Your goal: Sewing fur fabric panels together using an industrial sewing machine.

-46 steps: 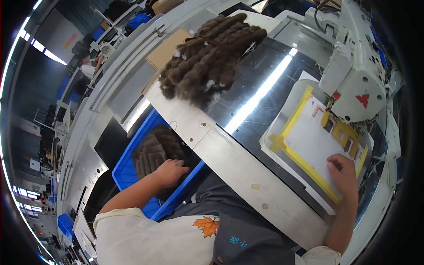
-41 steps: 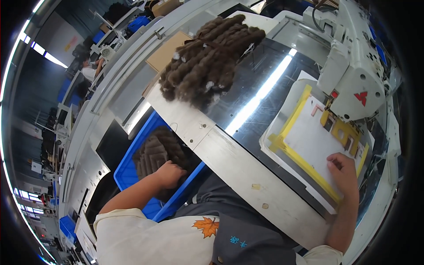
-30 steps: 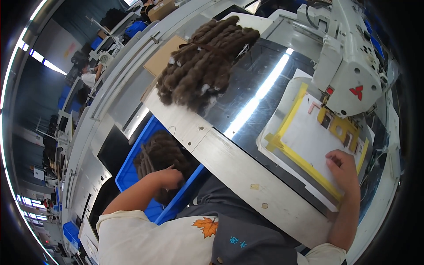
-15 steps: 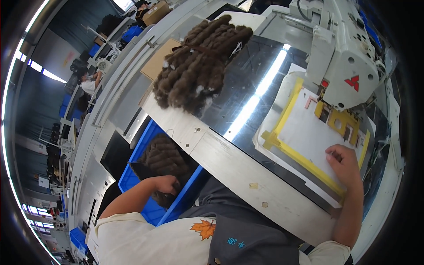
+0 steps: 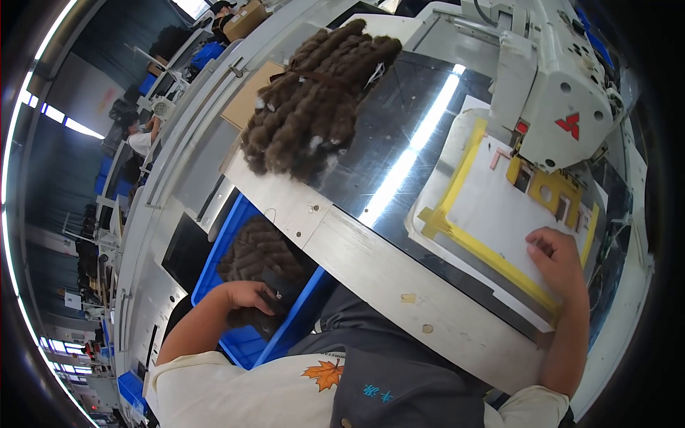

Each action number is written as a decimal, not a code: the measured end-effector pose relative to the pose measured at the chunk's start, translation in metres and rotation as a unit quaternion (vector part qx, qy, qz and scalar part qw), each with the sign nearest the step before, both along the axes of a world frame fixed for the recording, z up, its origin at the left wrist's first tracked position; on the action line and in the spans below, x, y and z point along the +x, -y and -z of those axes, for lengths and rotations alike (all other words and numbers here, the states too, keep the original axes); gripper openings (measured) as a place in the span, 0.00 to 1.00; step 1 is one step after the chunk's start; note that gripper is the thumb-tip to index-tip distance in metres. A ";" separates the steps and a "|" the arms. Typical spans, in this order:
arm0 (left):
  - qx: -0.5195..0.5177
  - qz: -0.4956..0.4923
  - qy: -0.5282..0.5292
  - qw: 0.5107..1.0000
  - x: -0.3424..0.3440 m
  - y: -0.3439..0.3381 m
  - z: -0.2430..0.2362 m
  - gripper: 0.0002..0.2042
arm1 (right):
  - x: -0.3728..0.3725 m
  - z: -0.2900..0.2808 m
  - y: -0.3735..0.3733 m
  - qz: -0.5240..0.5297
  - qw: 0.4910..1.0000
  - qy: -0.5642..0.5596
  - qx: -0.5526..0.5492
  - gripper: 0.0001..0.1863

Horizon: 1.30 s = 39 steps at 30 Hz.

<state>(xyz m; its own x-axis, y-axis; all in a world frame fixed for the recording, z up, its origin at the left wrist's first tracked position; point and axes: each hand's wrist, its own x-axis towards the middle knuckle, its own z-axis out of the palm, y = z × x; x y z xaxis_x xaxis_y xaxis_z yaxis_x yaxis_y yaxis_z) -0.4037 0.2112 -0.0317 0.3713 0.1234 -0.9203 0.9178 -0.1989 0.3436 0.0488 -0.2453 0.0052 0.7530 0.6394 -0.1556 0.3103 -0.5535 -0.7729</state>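
My left hand is down in a blue bin, its fingers closed on the edge of a dark fabric piece. Below and around that piece lie brown fluffy, ribbed pieces. My right hand rests on a white sheet bordered with yellow tape, fingers loosely bent and apart, with nothing in them. Just beyond those fingers, a yellow cut-out template sits under the head of a white sewing machine.
A strapped bundle of brown fluffy strips lies on the shiny metal table plate. Behind it is a cardboard piece. The pale table edge runs between the bin and the machine. Other people work at far benches.
My left hand has shifted slightly left inside the bin and turned, lifting the dark piece's edge into view. My right hand stays nearly still. The machine head appears slightly shifted over the template.
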 end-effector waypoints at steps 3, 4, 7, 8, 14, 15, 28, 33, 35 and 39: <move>0.048 0.201 0.048 0.977 0.026 -0.032 -0.051 0.14 | 0.002 0.003 -0.001 -0.003 1.000 -0.003 0.001 0.08; 0.113 0.261 0.031 0.958 0.048 -0.030 -0.080 0.13 | 0.002 0.003 0.000 0.000 1.000 -0.007 0.003 0.08; 0.287 0.313 0.066 0.903 0.094 -0.007 -0.163 0.13 | 0.000 -0.003 0.002 -0.001 1.000 -0.007 -0.006 0.09; 0.326 0.320 0.102 0.884 0.108 0.003 -0.189 0.12 | -0.004 -0.008 0.002 0.006 1.000 0.002 -0.007 0.09; 0.369 0.327 0.407 0.769 0.149 0.041 -0.275 0.10 | -0.030 -0.054 -0.012 -0.108 0.993 0.014 -0.056 0.17; 0.366 0.321 0.449 0.750 0.157 0.049 -0.281 0.10 | -0.034 -0.059 -0.013 -0.132 0.990 0.014 -0.054 0.20; -0.010 0.170 0.769 0.616 0.276 0.137 -0.189 0.20 | -0.077 -0.095 0.046 -0.034 0.923 -0.177 0.340 0.26; -0.227 0.050 0.625 0.745 0.305 0.183 -0.158 0.18 | -0.095 -0.086 0.079 -0.007 0.913 -0.200 0.357 0.16; -0.207 0.091 0.564 0.794 0.326 0.178 -0.122 0.15 | -0.100 -0.070 0.076 0.038 0.909 -0.228 0.348 0.15; -0.211 0.013 0.403 0.890 0.364 0.192 -0.063 0.09 | -0.078 -0.018 0.069 0.206 0.878 -0.294 0.317 0.14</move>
<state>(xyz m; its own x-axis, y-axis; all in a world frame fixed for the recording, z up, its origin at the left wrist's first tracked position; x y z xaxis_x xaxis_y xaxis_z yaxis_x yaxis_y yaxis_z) -0.0399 0.0194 0.0315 0.9298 -0.1889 -0.3158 0.3363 0.0874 0.9377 -0.0289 -0.3147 0.0227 0.8493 0.4300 -0.3063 -0.3716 0.0747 -0.9254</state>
